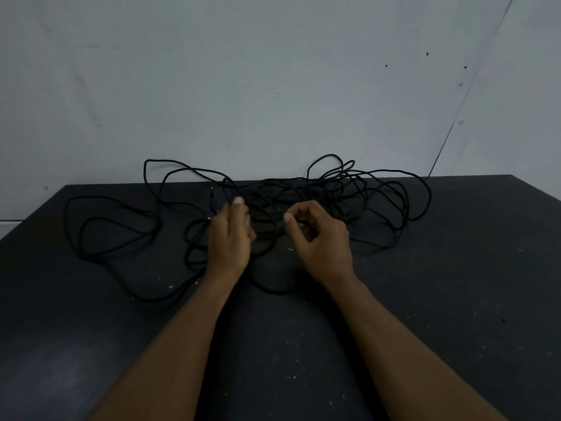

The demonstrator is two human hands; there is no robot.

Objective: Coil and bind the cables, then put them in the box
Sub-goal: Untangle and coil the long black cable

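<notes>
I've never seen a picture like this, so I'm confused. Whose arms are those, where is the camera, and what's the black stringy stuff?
No machine here, just a person. The camera sits on their head and looks down, so you see their own arms reaching out. The stringy stuff is black cable, lying in a loose tangle on a dark table by a pale wall. The right hand has its fingers curled round a strand. The left hand is among the loops too, but it is too dark to tell whether it holds one. No box shows.
</notes>
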